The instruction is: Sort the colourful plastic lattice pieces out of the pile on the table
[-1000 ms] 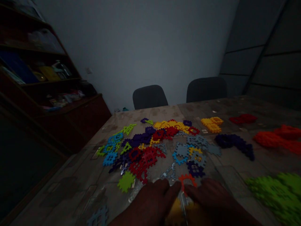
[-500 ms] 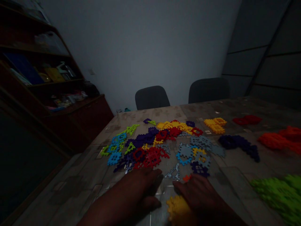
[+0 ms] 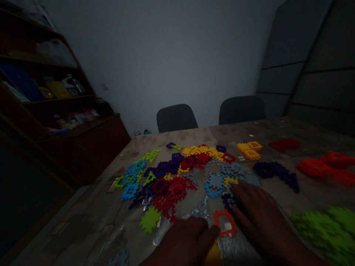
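A dim table (image 3: 91, 210) holds a spread of flat, toothed plastic pieces (image 3: 177, 173) in red, blue, purple, yellow, grey and green. My left hand (image 3: 187, 240) is curled at the near edge, with its fingers closed against a yellow piece (image 3: 214, 255) that is mostly hidden. My right hand (image 3: 256, 212) lies stretched forward, fingers flat, their tips on the grey and purple pieces (image 3: 230, 195). An orange ring-shaped piece (image 3: 225, 222) sits between my two hands. A lime green piece (image 3: 149, 220) lies to the left of my left hand.
Sorted heaps stand on the right: yellow (image 3: 249, 149), red (image 3: 284, 144), purple (image 3: 274, 171), orange (image 3: 324, 168) and lime green (image 3: 327, 229). Two dark chairs (image 3: 176, 117) face the far table edge. A dark wooden shelf cabinet (image 3: 55, 122) fills the left side.
My right hand has reached forward from the yellow piece onto the grey and purple pieces. My left hand has pulled back toward me, uncovering the red and green pieces.
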The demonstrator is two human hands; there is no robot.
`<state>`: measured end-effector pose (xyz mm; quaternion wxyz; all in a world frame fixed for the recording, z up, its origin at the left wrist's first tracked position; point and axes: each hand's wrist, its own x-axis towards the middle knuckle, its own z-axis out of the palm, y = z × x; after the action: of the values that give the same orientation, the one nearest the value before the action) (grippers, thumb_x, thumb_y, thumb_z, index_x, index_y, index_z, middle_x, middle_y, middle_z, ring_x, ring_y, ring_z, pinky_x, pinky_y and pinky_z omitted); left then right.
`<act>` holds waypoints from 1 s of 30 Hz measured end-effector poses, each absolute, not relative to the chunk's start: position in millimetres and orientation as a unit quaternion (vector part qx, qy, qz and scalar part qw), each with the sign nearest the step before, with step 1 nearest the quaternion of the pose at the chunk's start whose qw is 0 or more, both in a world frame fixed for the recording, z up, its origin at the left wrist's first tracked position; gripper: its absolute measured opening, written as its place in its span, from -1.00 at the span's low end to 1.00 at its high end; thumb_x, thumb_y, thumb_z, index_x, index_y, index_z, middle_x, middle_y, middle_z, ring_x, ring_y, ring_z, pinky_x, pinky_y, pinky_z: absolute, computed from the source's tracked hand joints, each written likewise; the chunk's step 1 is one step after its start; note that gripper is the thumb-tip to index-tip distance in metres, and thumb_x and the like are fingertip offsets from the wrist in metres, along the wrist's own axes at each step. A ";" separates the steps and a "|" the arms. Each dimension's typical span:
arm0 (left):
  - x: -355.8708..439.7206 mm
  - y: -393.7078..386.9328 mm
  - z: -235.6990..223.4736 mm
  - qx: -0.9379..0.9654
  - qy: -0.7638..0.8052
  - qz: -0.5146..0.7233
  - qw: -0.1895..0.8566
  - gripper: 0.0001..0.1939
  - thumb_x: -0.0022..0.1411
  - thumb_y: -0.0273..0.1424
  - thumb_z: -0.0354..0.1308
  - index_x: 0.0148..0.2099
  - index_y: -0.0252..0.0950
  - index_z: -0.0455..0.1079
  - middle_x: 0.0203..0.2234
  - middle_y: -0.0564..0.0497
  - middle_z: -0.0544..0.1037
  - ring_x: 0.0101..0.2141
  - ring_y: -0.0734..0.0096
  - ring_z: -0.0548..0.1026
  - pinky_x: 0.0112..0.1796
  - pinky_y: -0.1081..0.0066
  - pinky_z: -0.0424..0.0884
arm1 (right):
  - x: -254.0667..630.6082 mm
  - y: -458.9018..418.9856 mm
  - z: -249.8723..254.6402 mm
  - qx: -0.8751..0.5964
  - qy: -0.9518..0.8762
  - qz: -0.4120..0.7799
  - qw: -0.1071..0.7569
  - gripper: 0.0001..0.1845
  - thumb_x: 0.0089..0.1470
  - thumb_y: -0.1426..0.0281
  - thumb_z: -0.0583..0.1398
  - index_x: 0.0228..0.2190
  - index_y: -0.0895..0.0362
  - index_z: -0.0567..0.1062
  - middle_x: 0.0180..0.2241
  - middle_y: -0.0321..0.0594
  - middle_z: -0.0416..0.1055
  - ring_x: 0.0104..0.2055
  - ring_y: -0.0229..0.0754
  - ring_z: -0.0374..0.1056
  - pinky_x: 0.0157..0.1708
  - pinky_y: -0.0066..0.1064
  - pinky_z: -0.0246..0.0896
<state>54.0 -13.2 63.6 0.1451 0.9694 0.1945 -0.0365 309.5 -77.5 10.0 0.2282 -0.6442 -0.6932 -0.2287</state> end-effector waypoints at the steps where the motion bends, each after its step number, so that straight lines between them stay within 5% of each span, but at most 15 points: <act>1: 56.2 -14.4 54.6 0.975 0.186 -0.032 0.119 -0.52 0.36 -0.39 0.24 0.25 -0.10 0.21 -0.05 -0.08 0.55 -0.13 0.15 0.55 -0.20 0.33 0.45 | 312.3 -77.5 5.2 -0.654 -0.682 -0.244 0.215 -0.56 0.19 0.33 0.12 0.06 0.22 0.44 0.03 0.16 0.47 0.01 0.19 0.43 -0.08 0.08 0.36; 7: 54.4 -14.7 30.7 0.986 0.162 0.020 0.029 -0.54 0.37 -0.39 0.24 0.23 -0.13 0.19 -0.14 -0.04 0.56 -0.24 0.25 0.55 -0.34 0.43 0.43 | 290.8 -82.1 -9.5 -0.639 -0.701 -0.256 0.188 -0.53 0.11 0.30 0.18 0.05 0.18 0.48 0.00 0.15 0.50 -0.04 0.19 0.46 -0.11 0.10 0.38; 12: 55.1 -14.2 27.7 0.987 0.156 0.010 0.023 -0.56 0.35 -0.36 0.27 0.20 -0.14 0.22 -0.17 -0.04 0.57 -0.28 0.25 0.56 -0.38 0.44 0.43 | 291.0 -78.6 5.4 -0.646 -0.711 -0.190 0.205 -0.60 0.15 0.48 0.09 0.01 0.13 0.50 -0.06 -0.03 0.55 -0.05 0.04 0.47 -0.07 -0.06 0.39; 16: 58.2 -15.4 32.6 0.983 0.181 -0.015 0.029 -0.62 0.36 -0.40 0.26 0.16 -0.12 0.28 -0.17 -0.05 0.59 -0.27 0.24 0.58 -0.41 0.45 0.44 | 309.4 -62.7 4.4 -0.663 -0.694 -0.165 0.226 -0.48 0.18 0.58 -0.02 0.11 0.19 0.46 0.12 0.09 0.44 0.09 0.09 0.40 0.01 -0.02 0.35; 22: 62.1 -17.5 48.2 0.982 0.176 -0.046 0.051 -0.66 0.42 -0.37 0.18 0.19 -0.16 0.28 -0.14 -0.09 0.58 -0.22 0.16 0.59 -0.34 0.35 0.49 | 313.7 -49.1 -9.7 -0.682 -0.684 -0.115 0.231 -0.63 0.26 0.43 0.07 0.03 0.10 0.54 0.08 0.00 0.47 0.08 0.09 0.40 0.05 0.01 0.31; 26: 67.9 -19.4 47.4 0.962 0.250 -0.080 0.075 -0.85 0.48 -0.31 0.08 0.05 -0.14 0.37 -0.24 -0.02 0.59 -0.30 0.27 0.59 -0.41 0.43 0.42 | 314.7 -49.1 -12.7 -0.704 -0.655 -0.096 0.257 -0.62 0.28 0.36 0.06 0.02 0.15 0.54 0.08 0.13 0.44 0.09 0.20 0.36 0.04 0.14 0.25; 30: 64.4 -19.3 37.3 0.981 0.179 -0.071 0.012 -0.69 0.38 -0.26 0.23 0.12 -0.10 0.32 -0.21 -0.03 0.57 -0.29 0.22 0.57 -0.45 0.43 0.35 | 317.2 -48.1 -11.6 -0.703 -0.647 -0.060 0.289 -0.64 0.25 0.35 0.05 -0.05 0.11 0.56 -0.02 0.08 0.48 0.00 0.20 0.39 -0.05 0.12 0.27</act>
<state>64.4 -19.3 37.3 0.0115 0.9813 0.1786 -0.0712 317.2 -48.1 -11.6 0.2891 -0.7032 -0.6467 -0.0604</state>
